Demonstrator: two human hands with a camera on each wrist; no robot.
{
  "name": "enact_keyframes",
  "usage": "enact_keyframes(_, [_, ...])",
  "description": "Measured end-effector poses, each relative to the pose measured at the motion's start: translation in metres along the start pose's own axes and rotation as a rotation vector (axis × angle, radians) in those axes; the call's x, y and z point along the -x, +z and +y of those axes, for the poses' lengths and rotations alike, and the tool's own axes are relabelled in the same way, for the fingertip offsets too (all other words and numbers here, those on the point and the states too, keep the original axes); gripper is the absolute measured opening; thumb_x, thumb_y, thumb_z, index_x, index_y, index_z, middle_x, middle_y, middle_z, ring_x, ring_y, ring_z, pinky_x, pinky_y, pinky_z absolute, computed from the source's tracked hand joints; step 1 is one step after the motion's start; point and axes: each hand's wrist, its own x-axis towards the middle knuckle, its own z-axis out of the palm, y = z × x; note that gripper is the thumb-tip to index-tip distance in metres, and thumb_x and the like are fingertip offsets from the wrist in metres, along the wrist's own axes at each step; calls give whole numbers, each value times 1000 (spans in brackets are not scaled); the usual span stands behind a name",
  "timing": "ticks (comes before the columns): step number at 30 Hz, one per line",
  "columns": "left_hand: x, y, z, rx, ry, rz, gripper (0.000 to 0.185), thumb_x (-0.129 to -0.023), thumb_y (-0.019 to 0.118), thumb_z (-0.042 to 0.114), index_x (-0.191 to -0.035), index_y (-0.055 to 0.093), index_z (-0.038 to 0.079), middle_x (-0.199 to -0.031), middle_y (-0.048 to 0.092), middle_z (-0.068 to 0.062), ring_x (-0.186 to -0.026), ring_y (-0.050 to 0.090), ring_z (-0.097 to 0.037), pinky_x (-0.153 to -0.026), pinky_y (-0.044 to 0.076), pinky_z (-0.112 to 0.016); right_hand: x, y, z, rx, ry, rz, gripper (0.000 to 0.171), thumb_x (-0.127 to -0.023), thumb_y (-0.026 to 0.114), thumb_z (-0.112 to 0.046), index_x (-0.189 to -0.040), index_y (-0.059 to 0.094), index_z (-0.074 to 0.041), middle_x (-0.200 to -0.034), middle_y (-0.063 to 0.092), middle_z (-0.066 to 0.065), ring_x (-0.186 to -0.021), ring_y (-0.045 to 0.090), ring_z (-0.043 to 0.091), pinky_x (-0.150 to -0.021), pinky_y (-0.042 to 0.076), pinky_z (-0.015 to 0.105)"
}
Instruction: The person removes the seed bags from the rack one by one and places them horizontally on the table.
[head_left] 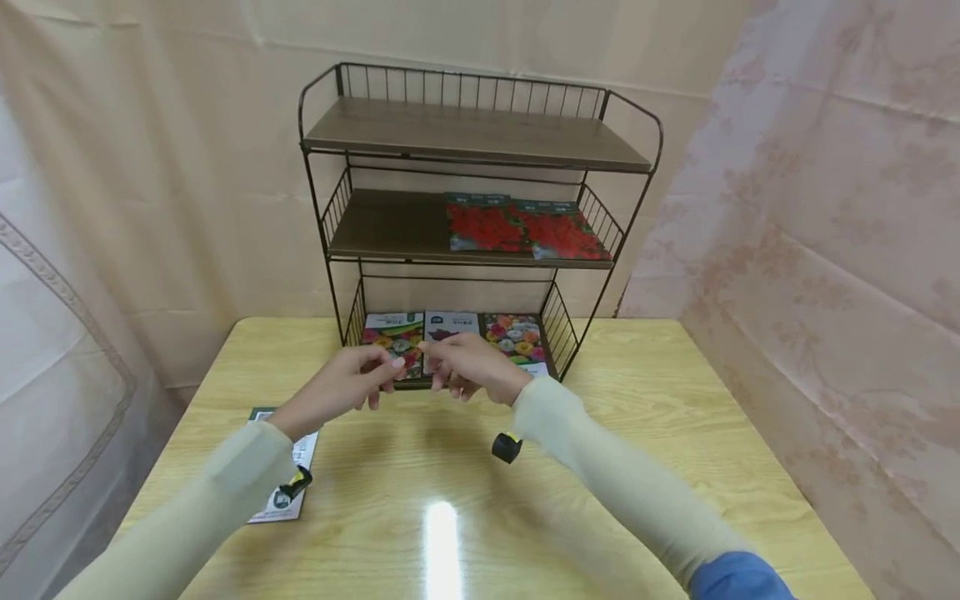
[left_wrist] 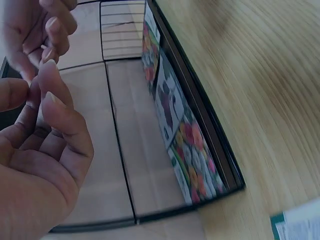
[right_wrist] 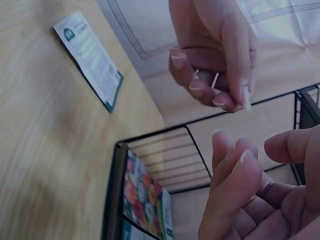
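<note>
Left hand (head_left: 345, 383) and right hand (head_left: 476, 367) curl loosely, seemingly empty, while at twelve o'clock, just beyond, the bottom shelf's (head_left: 413, 385) flower packets (head_left: 513, 337) look light, bendable and slightly slippery, best pinched along an edge.

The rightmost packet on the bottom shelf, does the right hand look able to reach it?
Probably yes: the right hand is close, and the open front of the bottom shelf leaves the rightmost packet accessible.

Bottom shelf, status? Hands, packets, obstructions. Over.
Left hand, right hand: no packet held. Three packets, bottom shelf; two red packets, middle shelf; one packet, table. Hands partly cover bottom packets, head view.
</note>
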Motion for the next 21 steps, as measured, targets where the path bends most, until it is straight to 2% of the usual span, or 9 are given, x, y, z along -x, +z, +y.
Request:
enact_keyframes(6, [-19,12,15,29,60,-3,33,-108,54,40,-101,67,10,-92,68,-13,-67,62,-26,-58,50,-32,8,-21,-6,0,-5,38,46,-106,55,-48,-103,72,-5,-79,69,8,-49,50,14,-48,45,29])
enact_keyframes(13, [-32,14,29,54,80,8,30,-108,54,40,-105,66,13,-93,67,-10,-73,63,-39,-59,51,-34,16,-40,-13,-20,-43,82,46,-105,55,-46,-105,70,-3,-83,69,12,-51,51,16,-49,45,30])
enact_keyframes(17, [-41,15,38,108,95,-4,31,-108,54,39,-107,65,10,-93,66,-11,-67,60,-29,-54,49,-30,21,-50,-16,-9,-57,116,46,-105,55,-47,-104,70,-3,-83,70,14,-52,51,16,-50,45,29])
enact_keyframes(21, [-48,16,47,159,86,-5,35,-107,55,44,-110,64,10,-86,63,-14,-55,49,-21,-44,41,-28,25,-59,-20,-15,-50,138,48,-104,56,-49,-104,70,-2,-82,69,12,-53,51,17,-51,45,29])
